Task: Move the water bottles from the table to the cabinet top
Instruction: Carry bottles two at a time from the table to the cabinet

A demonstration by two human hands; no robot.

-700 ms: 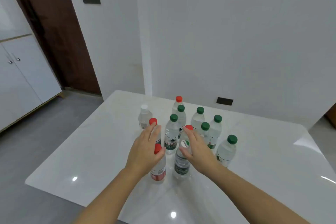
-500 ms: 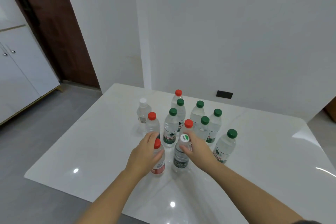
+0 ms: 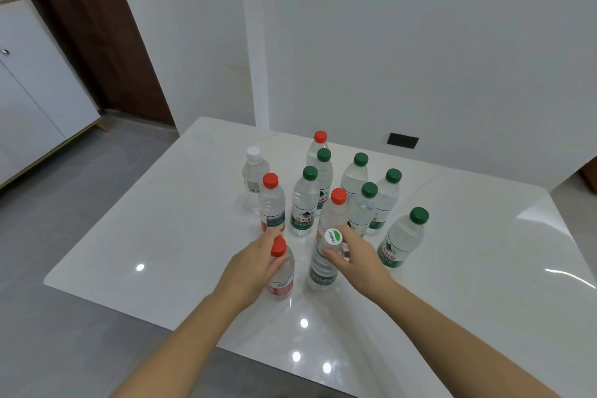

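Several clear water bottles with red, green and white caps stand upright on the white table (image 3: 168,236). My left hand (image 3: 250,266) curls round the neck of the nearest red-capped bottle (image 3: 281,275), thumb in front, fingers behind. My right hand (image 3: 360,257) grips the neck of the white-capped bottle (image 3: 323,268) beside it. Both bottles stand on the table. Behind them are another red-capped bottle (image 3: 273,203) and a green-capped bottle (image 3: 402,237) at the right.
A white cabinet (image 3: 35,100) with doors stands at the far left across grey floor (image 3: 64,203). A brown door (image 3: 106,29) and a white wall are behind the table. The table's near left edge lies close under my left forearm.
Both hands have dropped from above the caps and closed round the necks of the two nearest bottles. The camera has tilted slightly down.
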